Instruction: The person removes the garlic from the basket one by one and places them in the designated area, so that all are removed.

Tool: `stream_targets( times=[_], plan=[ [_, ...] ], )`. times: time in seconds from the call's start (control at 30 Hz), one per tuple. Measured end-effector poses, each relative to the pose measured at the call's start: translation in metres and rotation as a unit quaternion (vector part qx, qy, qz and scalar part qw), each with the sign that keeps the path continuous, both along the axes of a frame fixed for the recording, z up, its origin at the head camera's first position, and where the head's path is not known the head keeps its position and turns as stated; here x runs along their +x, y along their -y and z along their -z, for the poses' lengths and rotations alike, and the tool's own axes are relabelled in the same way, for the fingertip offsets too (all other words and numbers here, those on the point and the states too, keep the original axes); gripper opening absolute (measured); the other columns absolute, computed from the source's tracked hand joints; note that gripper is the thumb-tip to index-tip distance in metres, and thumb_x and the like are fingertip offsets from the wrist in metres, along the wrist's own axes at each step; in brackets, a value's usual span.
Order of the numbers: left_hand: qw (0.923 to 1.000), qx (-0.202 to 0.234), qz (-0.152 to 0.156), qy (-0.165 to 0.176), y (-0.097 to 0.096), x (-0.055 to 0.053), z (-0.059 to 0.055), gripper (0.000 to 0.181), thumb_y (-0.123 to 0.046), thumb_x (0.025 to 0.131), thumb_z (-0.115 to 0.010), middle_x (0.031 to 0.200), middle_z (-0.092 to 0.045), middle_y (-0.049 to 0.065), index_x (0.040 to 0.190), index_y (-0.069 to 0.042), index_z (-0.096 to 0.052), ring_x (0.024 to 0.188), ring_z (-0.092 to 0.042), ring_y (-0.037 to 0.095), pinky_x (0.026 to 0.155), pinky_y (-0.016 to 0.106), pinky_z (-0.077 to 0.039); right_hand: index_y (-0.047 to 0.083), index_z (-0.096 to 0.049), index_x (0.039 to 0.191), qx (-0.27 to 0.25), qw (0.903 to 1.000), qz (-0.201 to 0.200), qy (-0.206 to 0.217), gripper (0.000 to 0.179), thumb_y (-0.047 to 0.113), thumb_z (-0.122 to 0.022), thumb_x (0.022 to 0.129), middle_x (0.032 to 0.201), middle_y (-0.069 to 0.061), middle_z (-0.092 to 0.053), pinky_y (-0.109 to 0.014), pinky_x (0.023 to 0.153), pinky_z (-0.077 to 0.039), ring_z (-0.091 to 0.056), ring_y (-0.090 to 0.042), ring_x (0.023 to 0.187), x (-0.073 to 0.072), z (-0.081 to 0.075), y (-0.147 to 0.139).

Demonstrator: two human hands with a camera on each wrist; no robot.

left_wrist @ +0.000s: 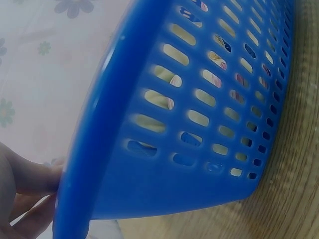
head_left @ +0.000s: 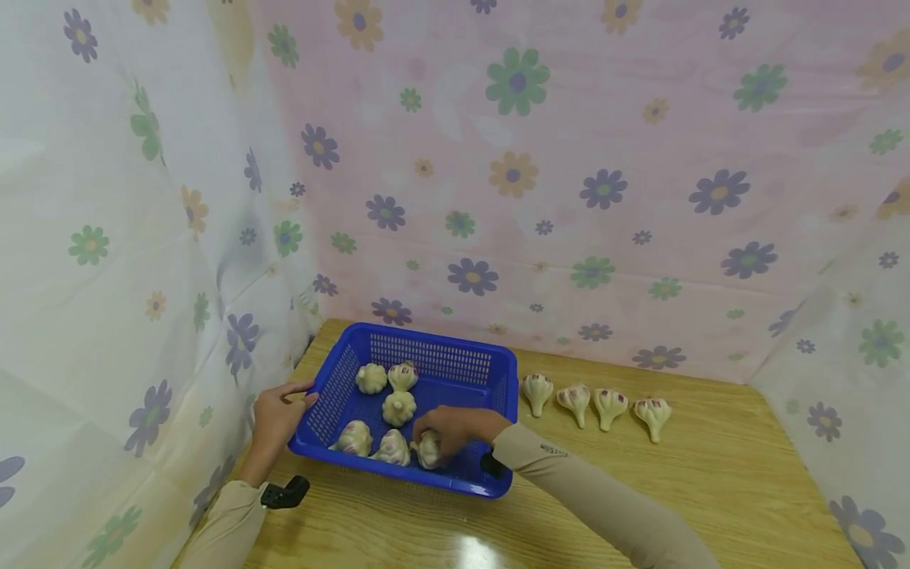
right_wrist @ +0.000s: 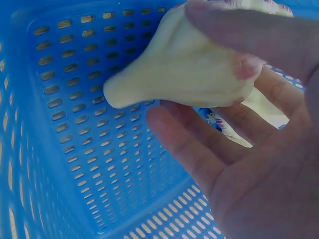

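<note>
A blue plastic basket (head_left: 426, 480) with slotted walls sits on the table. My left hand (head_left: 276, 419) holds its left rim; in the left wrist view the thumb and fingers (left_wrist: 37, 179) meet the rim (left_wrist: 107, 84). Inside the basket, near its front right, my right hand (head_left: 455, 431) grips a garlic bulb (right_wrist: 189, 69) between thumb and fingers, its pale stem sticking out past them. Other bulbs lie in the basket: a pale one (head_left: 371, 378) at the back left, one beside it (head_left: 403, 375), one in the middle (head_left: 399, 408), and two along the front wall (head_left: 392, 448).
Several more garlic bulbs (head_left: 610, 407) lie in a row on the wooden table (head_left: 640, 490), right of the basket. Flower-printed cloth (head_left: 554, 229) hangs behind the table and on both sides. The left cloth hangs close to my left hand.
</note>
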State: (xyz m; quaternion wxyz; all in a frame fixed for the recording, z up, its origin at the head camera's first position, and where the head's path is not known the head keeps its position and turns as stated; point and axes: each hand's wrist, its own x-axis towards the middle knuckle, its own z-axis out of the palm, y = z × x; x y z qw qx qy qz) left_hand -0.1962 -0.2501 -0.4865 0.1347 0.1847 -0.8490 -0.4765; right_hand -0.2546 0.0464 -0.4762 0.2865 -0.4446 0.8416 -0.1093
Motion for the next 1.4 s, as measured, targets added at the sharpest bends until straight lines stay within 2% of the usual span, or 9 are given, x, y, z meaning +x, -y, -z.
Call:
stream_targets(
  times=[0.13, 0.3, 0.63, 0.9, 1.07, 1.2, 1.3, 1.37, 1.4],
  plan=[
    [1.0, -0.004, -0.004, -0.003, 0.0, 0.0, 0.001, 0.03, -0.013, 0.081, -0.074, 0.084, -0.069, 0.017, 0.109, -0.002, -0.071, 0.052, -0.051, 0.015, 0.046, 0.029, -0.039, 0.023, -0.063, 0.101, -0.009, 0.9993, 0.024, 0.027, 0.029, 0.013, -0.078, 0.077, 0.101, 0.013, -0.056, -0.023, 0.065, -0.046, -0.05, -0.007, 0.08, -0.001, 0.001, 0.0],
    [1.0, -0.002, -0.005, 0.002, 0.001, -0.002, 0.002, 0.03, -0.013, 0.081, -0.073, 0.066, -0.066, 0.01, 0.109, -0.003, -0.072, 0.048, -0.049, 0.015, 0.043, 0.029, -0.037, 0.02, -0.062, 0.097, -0.025, 0.9976, 0.039, 0.051, 0.031, 0.01, -0.08, 0.074, 0.104, 0.011, -0.057, -0.023, 0.064, -0.046, -0.049, -0.007, 0.079, -0.003, 0.0, -0.001],
    [1.0, -0.004, -0.005, 0.002, 0.0, -0.001, 0.0, 0.03, -0.013, 0.081, -0.074, 0.057, -0.061, 0.008, 0.109, -0.003, -0.072, 0.045, -0.045, 0.015, 0.041, 0.028, -0.033, 0.017, -0.06, 0.102, -0.116, 0.9899, 0.058, 0.058, 0.034, 0.008, -0.077, 0.074, 0.103, 0.007, -0.055, -0.023, 0.063, -0.046, -0.049, -0.01, 0.081, -0.005, -0.012, -0.01],
    [1.0, -0.003, 0.002, -0.002, 0.0, -0.001, 0.0, 0.031, -0.012, 0.081, -0.073, 0.065, -0.065, 0.01, 0.109, 0.0, -0.071, 0.047, -0.046, 0.016, 0.041, 0.028, -0.033, 0.016, -0.059, 0.11, -0.175, 0.9814, 0.073, 0.03, 0.038, 0.018, -0.078, 0.077, 0.109, 0.004, -0.056, -0.024, 0.068, -0.045, -0.053, -0.017, 0.085, -0.004, -0.02, -0.026],
    [1.0, -0.004, -0.001, -0.002, 0.0, 0.0, 0.0, 0.031, -0.012, 0.081, -0.073, 0.064, -0.065, 0.011, 0.109, -0.001, -0.071, 0.045, -0.044, 0.015, 0.041, 0.028, -0.032, 0.016, -0.058, 0.112, -0.205, 0.9728, 0.093, 0.053, 0.04, 0.02, -0.078, 0.077, 0.113, 0.005, -0.056, -0.027, 0.075, -0.048, -0.056, -0.015, 0.092, 0.001, -0.031, -0.038],
    [1.0, -0.003, -0.006, -0.001, -0.001, 0.0, 0.0, 0.03, -0.012, 0.081, -0.073, 0.065, -0.065, 0.011, 0.109, -0.002, -0.071, 0.046, -0.044, 0.014, 0.042, 0.027, -0.033, 0.016, -0.056, 0.117, -0.223, 0.9667, 0.106, 0.068, 0.044, 0.021, -0.077, 0.079, 0.116, 0.004, -0.055, -0.028, 0.075, -0.049, -0.059, -0.017, 0.094, 0.006, -0.039, -0.047],
    [1.0, -0.001, -0.007, 0.002, -0.002, 0.0, 0.0, 0.03, -0.011, 0.081, -0.072, 0.079, -0.068, 0.016, 0.11, -0.002, -0.071, 0.048, -0.046, 0.014, 0.043, 0.028, -0.035, 0.014, -0.056, 0.118, -0.24, 0.9626, 0.108, 0.064, 0.044, 0.02, -0.077, 0.079, 0.116, 0.002, -0.055, -0.029, 0.074, -0.05, -0.06, -0.02, 0.094, 0.008, -0.043, -0.054],
    [1.0, -0.001, -0.008, 0.003, -0.002, 0.0, 0.0, 0.03, -0.012, 0.082, -0.071, 0.08, -0.068, 0.018, 0.11, -0.002, -0.071, 0.046, -0.045, 0.014, 0.042, 0.028, -0.033, 0.013, -0.057, 0.118, -0.251, 0.9591, 0.112, 0.066, 0.044, 0.019, -0.077, 0.079, 0.116, 0.001, -0.055, -0.029, 0.075, -0.05, -0.06, -0.019, 0.093, 0.01, -0.045, -0.058],
    [1.0, -0.001, -0.008, 0.002, -0.002, 0.0, 0.0, 0.03, -0.011, 0.082, -0.071, 0.086, -0.069, 0.019, 0.11, -0.002, -0.071, 0.047, -0.046, 0.015, 0.042, 0.028, -0.033, 0.013, -0.056, 0.117, -0.256, 0.9575, 0.116, 0.066, 0.044, 0.019, -0.077, 0.079, 0.116, 0.001, -0.055, -0.029, 0.075, -0.051, -0.061, -0.018, 0.093, 0.01, -0.047, -0.06]
  ],
)
